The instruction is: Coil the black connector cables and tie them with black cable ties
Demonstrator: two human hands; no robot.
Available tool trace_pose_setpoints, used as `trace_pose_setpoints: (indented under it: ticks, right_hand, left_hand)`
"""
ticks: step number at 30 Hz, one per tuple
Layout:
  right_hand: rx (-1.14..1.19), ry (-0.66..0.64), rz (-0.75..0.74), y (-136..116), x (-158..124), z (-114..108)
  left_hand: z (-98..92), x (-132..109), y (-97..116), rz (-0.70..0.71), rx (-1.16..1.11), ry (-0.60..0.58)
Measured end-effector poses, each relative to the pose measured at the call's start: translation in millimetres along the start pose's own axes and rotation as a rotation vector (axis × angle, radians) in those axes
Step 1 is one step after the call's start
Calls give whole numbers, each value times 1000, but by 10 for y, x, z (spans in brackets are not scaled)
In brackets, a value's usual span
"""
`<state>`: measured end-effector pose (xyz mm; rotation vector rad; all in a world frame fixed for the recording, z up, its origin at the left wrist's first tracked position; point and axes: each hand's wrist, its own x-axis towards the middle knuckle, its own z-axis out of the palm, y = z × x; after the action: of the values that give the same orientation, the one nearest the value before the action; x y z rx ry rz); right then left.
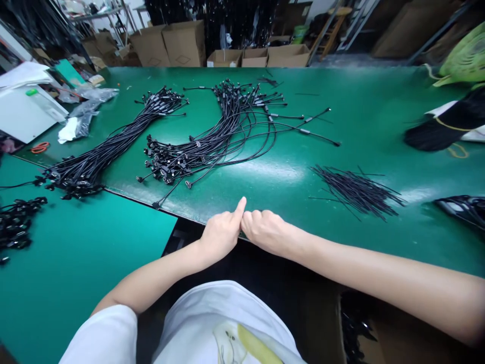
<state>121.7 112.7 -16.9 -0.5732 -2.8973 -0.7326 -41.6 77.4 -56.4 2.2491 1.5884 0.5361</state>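
At the front edge of the green table, my left hand and my right hand meet. My left hand is closed, with one digit pointing up and away from me. Curled into a fist, my right hand presses against it; anything between the fingers is hidden. Beyond them lies a loose pile of black cables with small connectors at both ends. A second bundle of black cables stretches diagonally to its left. To the right of my hands is a heap of thin black ties.
Orange-handled scissors and plastic bags lie at the left. More black connectors rest on the lower green surface. A banded black bundle is at the right. Cardboard boxes stand behind the table.
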Motion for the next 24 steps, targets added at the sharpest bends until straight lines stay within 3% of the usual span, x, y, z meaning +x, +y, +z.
trace_pose_setpoints:
  ticks: [2, 4, 6, 8, 11, 14, 17, 19, 21, 24]
  right_hand:
    - [58, 9, 176, 111, 120, 4]
    - [153, 74, 412, 196, 243, -20]
    - [298, 210, 647, 198, 319, -43]
    - [501, 344, 777, 111, 316, -26]
    - [842, 360, 791, -50, 187, 87]
    - [1039, 237, 837, -73, 3, 185]
    - [881, 217, 876, -23, -132, 139]
    - [693, 224, 821, -39, -159, 49]
    - [641, 217, 734, -101, -149, -26]
    - [864, 179, 643, -194, -120, -41]
  left_hand:
    - [-121, 127, 14, -50, -25, 126]
    - [-270, 278, 34, -82, -218, 182]
    - [-407, 404, 44, -55, -580, 126]
    - [-496, 460, 33, -26, -952, 22]
    - [-526, 382, -1, -41, -1132, 40]
    - [-480, 197, 0, 48, -835, 56]
    - [-377, 106, 18, 76, -597, -111]
    - [-297, 149, 6, -65, -736, -217]
    - [-251, 234, -21, -254, -1016, -260]
    - [-295, 293, -31, -396, -1332, -125]
